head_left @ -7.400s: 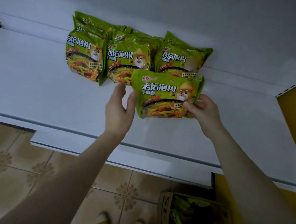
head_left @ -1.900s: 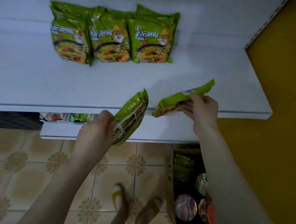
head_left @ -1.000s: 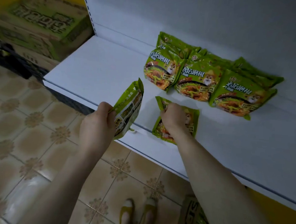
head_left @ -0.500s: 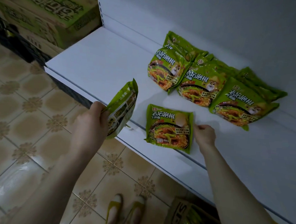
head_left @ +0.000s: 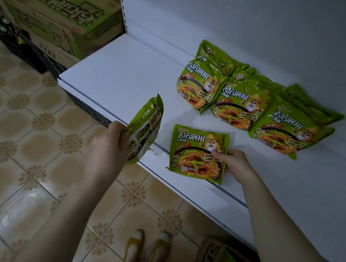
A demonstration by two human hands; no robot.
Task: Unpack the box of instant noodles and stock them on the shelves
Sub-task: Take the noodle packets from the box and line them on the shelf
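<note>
Mid-stocking, the right hand (head_left: 235,165) pinches the edge of a noodle packet (head_left: 197,154) lying flat at the front of the shelf (head_left: 120,77) while the left hand (head_left: 110,145) grips a second packet (head_left: 146,129) in the air; next the flat one probably needs sliding back beside the row (head_left: 240,102)

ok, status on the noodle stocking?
Left hand grips spare pack, in the air. Right hand pinches front pack, flat on shelf. Nothing blocking the back row.

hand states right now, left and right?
Left hand: closed, holding the upright pack in the air.
Right hand: closed, pinching the right edge of the flat pack on the shelf.
</note>
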